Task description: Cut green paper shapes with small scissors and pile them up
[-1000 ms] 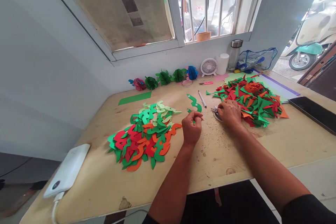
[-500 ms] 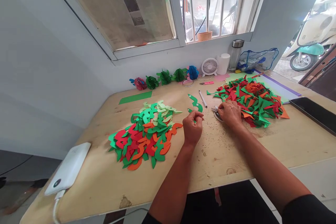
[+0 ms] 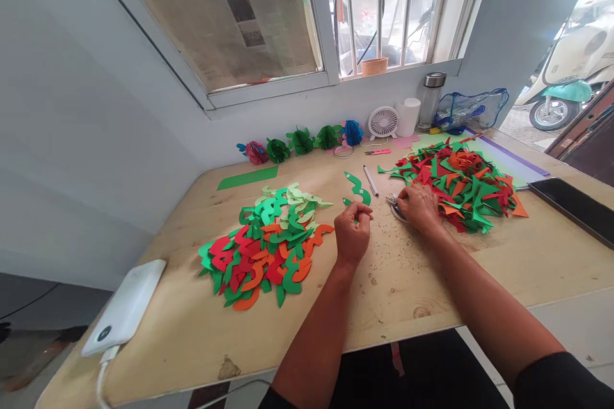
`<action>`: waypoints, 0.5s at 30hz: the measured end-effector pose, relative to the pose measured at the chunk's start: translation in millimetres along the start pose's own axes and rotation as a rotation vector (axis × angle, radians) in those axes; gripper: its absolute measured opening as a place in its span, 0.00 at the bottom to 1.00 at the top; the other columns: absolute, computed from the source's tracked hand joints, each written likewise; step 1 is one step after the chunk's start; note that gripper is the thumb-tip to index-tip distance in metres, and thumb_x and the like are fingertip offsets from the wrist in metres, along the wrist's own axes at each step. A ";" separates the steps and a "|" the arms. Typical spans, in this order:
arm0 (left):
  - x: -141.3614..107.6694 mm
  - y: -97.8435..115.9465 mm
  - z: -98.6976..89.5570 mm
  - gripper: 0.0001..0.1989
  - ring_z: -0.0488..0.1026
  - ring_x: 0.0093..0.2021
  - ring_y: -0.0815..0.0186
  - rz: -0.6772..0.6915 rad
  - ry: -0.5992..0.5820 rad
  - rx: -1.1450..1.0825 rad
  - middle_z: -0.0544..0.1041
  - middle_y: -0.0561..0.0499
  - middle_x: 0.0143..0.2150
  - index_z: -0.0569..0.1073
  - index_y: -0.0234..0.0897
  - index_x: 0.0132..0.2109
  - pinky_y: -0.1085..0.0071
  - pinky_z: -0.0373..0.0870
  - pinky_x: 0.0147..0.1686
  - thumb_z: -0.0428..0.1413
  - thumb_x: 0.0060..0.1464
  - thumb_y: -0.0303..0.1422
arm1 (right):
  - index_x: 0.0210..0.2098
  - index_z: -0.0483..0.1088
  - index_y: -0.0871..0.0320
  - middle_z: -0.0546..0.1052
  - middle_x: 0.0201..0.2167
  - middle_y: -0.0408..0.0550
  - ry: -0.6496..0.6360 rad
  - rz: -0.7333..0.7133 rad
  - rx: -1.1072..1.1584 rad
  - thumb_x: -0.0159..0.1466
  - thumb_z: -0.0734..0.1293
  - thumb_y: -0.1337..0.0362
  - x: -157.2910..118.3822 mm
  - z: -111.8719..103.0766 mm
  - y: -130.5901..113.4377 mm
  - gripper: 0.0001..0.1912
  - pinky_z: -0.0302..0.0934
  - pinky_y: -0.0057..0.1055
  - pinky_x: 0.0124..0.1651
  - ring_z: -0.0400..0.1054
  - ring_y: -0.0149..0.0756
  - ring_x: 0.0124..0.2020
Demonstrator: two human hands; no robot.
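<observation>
My left hand [image 3: 354,234] rests curled on the wooden table, its thumb and fingers pressed together; what they may hold is too small to make out. Just beyond it lies a wavy green paper cutout [image 3: 357,185] with small pale patches. My right hand [image 3: 418,207] reaches down with bent fingers at a small round dish [image 3: 399,214] that has shiny metal bits in it. Its fingertips are pinched at the dish's edge, and their contents are hidden. A white pen [image 3: 370,180] lies between the cutout and the dish.
Curved paper cutouts [image 3: 268,243] are heaped at left, angular scraps [image 3: 465,185] at right. A power bank [image 3: 125,308] and a phone [image 3: 575,204] flank them. Along the wall stand paper ornaments [image 3: 301,140], a small fan [image 3: 383,122] and a glass bottle [image 3: 430,102]. Pink snips [image 3: 378,152] lie nearby.
Hardly anything differs. My right hand has shifted very slightly at the dish; my left hand stays in place.
</observation>
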State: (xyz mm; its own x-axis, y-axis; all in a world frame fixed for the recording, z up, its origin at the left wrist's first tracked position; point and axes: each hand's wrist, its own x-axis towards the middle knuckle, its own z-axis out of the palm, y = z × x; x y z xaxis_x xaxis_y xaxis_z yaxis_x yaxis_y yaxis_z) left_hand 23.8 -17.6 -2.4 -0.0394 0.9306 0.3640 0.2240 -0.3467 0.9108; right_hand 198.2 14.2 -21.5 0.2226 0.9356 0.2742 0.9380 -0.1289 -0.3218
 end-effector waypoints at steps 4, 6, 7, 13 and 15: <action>-0.2 0.7 -0.4 0.09 0.71 0.25 0.70 -0.002 0.005 0.001 0.74 0.54 0.23 0.71 0.37 0.26 0.76 0.66 0.28 0.47 0.44 0.23 | 0.26 0.70 0.57 0.75 0.35 0.50 -0.010 0.010 0.021 0.56 0.62 0.65 0.7 -1.2 -0.4 0.06 0.48 0.36 0.39 0.61 0.44 0.42; -0.3 1.6 -0.7 0.09 0.71 0.25 0.70 -0.005 0.004 -0.004 0.74 0.54 0.23 0.71 0.36 0.26 0.76 0.65 0.27 0.47 0.44 0.23 | 0.25 0.70 0.57 0.74 0.35 0.51 0.009 0.015 0.031 0.56 0.62 0.65 0.7 -2.1 -0.5 0.06 0.48 0.36 0.38 0.61 0.44 0.41; -0.3 2.1 -0.9 0.09 0.72 0.25 0.70 -0.007 0.003 -0.006 0.74 0.54 0.23 0.71 0.36 0.26 0.77 0.65 0.27 0.47 0.44 0.23 | 0.25 0.70 0.57 0.74 0.34 0.51 0.020 0.018 0.035 0.56 0.62 0.65 0.6 -2.6 -0.5 0.06 0.48 0.36 0.38 0.61 0.44 0.41; -0.3 4.7 -1.9 0.09 0.71 0.24 0.70 -0.007 0.004 -0.002 0.74 0.54 0.22 0.71 0.37 0.26 0.76 0.66 0.28 0.47 0.44 0.23 | 0.25 0.69 0.56 0.74 0.34 0.51 0.037 0.018 0.066 0.56 0.62 0.64 -0.4 -5.6 -0.8 0.07 0.50 0.37 0.39 0.62 0.46 0.43; -0.3 5.3 -2.2 0.09 0.70 0.24 0.70 -0.004 0.004 0.006 0.74 0.54 0.22 0.71 0.37 0.26 0.76 0.65 0.28 0.47 0.44 0.23 | 0.25 0.69 0.57 0.75 0.35 0.52 0.091 0.009 0.116 0.56 0.62 0.65 -0.6 -8.0 -1.8 0.06 0.51 0.38 0.42 0.62 0.46 0.44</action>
State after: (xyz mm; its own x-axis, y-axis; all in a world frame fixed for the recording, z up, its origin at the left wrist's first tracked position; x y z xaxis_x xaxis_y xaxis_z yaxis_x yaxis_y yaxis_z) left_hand 22.9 -20.0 2.7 -0.0446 0.9315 0.3609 0.2293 -0.3420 0.9113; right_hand 198.4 11.3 -13.8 0.2593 0.9000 0.3504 0.8998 -0.0933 -0.4262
